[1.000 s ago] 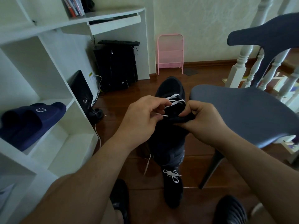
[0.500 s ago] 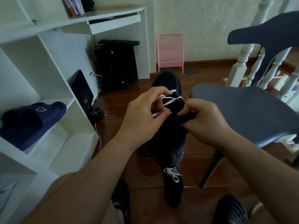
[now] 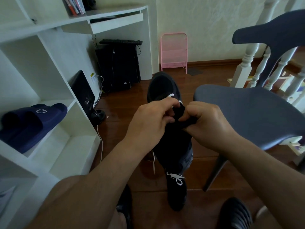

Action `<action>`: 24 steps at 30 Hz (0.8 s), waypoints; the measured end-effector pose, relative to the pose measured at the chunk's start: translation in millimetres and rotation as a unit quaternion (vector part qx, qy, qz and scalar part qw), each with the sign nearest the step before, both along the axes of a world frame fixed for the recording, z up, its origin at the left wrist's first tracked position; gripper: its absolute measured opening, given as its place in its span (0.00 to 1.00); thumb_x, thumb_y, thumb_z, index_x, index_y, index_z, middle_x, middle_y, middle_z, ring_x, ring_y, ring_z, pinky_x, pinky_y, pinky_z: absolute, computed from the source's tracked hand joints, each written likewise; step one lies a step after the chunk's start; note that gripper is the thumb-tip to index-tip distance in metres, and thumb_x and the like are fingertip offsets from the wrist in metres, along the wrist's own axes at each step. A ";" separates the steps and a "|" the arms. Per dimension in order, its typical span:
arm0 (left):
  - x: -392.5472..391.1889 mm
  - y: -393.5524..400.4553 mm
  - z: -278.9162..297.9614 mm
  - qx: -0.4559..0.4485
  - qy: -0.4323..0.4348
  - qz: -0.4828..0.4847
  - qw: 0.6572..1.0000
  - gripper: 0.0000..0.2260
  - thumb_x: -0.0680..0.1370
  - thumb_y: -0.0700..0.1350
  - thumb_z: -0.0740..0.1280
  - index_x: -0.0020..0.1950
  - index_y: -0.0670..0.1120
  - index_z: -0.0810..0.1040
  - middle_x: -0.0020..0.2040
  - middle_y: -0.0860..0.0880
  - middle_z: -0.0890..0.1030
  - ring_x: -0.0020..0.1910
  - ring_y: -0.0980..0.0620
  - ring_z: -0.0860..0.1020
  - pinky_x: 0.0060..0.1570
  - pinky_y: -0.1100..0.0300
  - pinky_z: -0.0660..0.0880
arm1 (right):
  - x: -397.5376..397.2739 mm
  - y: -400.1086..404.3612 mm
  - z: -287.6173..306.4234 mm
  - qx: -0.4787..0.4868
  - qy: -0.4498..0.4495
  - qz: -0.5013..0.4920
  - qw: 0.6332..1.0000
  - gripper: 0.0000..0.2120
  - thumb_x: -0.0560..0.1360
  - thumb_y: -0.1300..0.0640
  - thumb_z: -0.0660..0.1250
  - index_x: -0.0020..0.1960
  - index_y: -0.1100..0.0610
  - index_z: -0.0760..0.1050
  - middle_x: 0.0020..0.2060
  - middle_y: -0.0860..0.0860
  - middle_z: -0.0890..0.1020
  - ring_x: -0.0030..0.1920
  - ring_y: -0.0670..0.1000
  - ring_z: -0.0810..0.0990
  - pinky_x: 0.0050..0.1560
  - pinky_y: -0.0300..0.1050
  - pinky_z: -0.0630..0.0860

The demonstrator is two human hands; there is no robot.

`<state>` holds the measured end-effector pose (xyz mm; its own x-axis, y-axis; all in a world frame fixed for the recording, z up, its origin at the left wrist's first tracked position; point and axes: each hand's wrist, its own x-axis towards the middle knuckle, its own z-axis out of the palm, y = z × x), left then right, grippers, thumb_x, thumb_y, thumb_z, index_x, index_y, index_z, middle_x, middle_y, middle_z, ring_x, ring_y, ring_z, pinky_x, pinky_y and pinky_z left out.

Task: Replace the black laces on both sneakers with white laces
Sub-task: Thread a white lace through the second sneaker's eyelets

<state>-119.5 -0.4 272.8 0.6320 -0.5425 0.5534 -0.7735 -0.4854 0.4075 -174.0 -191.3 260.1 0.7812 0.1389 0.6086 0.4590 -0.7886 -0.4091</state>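
Both hands [image 3: 178, 119] gripping black sneaker [image 3: 163, 86]

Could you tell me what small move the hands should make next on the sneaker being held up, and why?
Probably the left hand should draw the white lace through the next eyelet while the right hand steadies the tongue. Only the lower rows of the held sneaker show white lacing, while the sneaker on the floor already has a tied bow.

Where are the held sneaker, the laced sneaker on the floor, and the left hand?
held sneaker [image 3: 162, 86], head view, on its black toe.
laced sneaker on the floor [image 3: 176, 195], head view, on its black upper.
left hand [image 3: 151, 116], head view, on its back.
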 end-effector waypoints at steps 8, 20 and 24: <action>-0.2 6.9 -4.1 0.005 0.018 -0.002 1.000 0.23 0.77 0.35 0.74 0.68 0.54 0.76 0.54 0.58 0.77 0.52 0.61 0.78 0.53 0.74 0.73 | 2.0 -3.1 -0.2 -0.032 -0.015 0.006 0.999 0.12 0.68 0.66 0.80 0.39 0.55 0.79 0.37 0.48 0.78 0.37 0.48 0.77 0.37 0.44 0.75; -4.4 -6.5 -4.2 0.026 -0.016 0.047 0.998 0.19 0.77 0.38 0.74 0.66 0.52 0.77 0.48 0.56 0.84 0.49 0.55 0.80 0.49 0.67 0.70 | 3.3 0.4 -3.7 -0.025 0.000 0.002 1.000 0.13 0.67 0.68 0.80 0.37 0.55 0.78 0.36 0.47 0.77 0.36 0.47 0.76 0.36 0.39 0.72; -8.1 -8.7 -4.2 0.023 0.042 0.028 0.998 0.20 0.78 0.36 0.72 0.65 0.55 0.77 0.50 0.59 0.78 0.49 0.61 0.75 0.48 0.72 0.71 | 3.4 -0.3 -5.7 -0.027 0.001 0.005 1.000 0.13 0.67 0.68 0.79 0.38 0.54 0.78 0.36 0.46 0.76 0.36 0.46 0.75 0.36 0.38 0.72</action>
<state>-127.5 -9.0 268.6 0.7052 -0.5279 0.4733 -0.7086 -0.5467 0.4461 -170.6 -191.6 254.4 0.7809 0.1786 0.5986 0.4656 -0.8052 -0.3672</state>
